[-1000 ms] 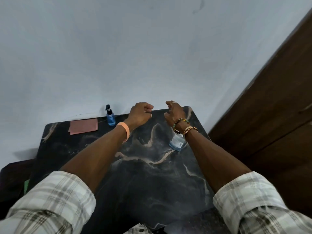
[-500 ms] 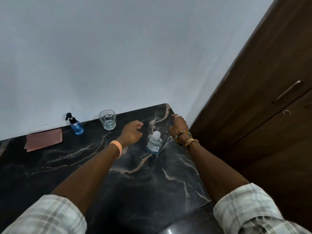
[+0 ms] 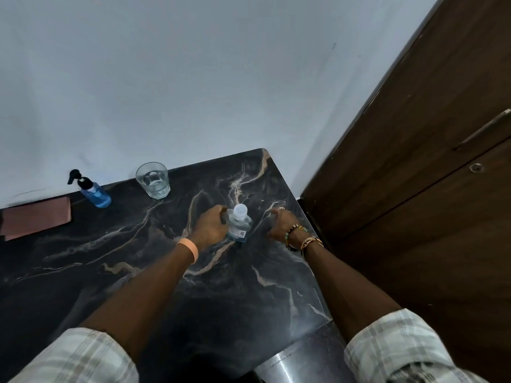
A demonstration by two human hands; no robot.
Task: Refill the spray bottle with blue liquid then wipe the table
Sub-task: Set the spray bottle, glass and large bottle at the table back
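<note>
The left hand (image 3: 211, 225) curls round the left side of the white-capped refill bottle (image 3: 240, 226), upright at frame centre on the dark marble desk (image 3: 249, 286). The right hand (image 3: 279, 223) sits just right of it, fingers loosely curled, holding nothing. The blue spray bottle (image 3: 94, 193) stands well apart at upper left, between a glass (image 3: 152, 179) and a pink cloth (image 3: 36, 217)

table (image 3: 249, 286): glossy marble | tumbler (image 3: 152, 180): clear glass | door (image 3: 414, 161): matt wood
</note>
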